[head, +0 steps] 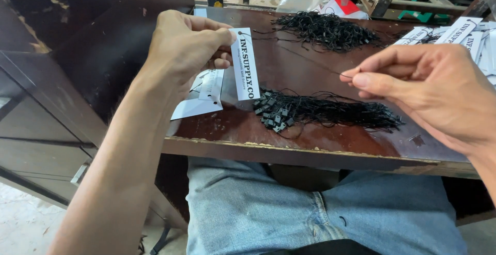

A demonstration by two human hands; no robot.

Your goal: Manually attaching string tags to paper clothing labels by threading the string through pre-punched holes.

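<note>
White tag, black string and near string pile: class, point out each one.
White tag (pixel 245 66), head view: middle of the card.
Black string (pixel 310 61), head view: taut stretch between the hands.
Near string pile (pixel 330 111), head view: middle of the bundle.

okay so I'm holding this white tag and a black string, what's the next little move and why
Probably draw the thin black string further through with the right hand. It already runs taut from the hole at the top of the white rectangular paper tag, pinched by the left hand, to the right fingertips; its far end is not visible.

Tag (pixel 244 64) hangs above the table (pixel 289 141) — string bundle (pixel 320 111) just right, another heap (pixel 325 30) seemingly behind.
</note>
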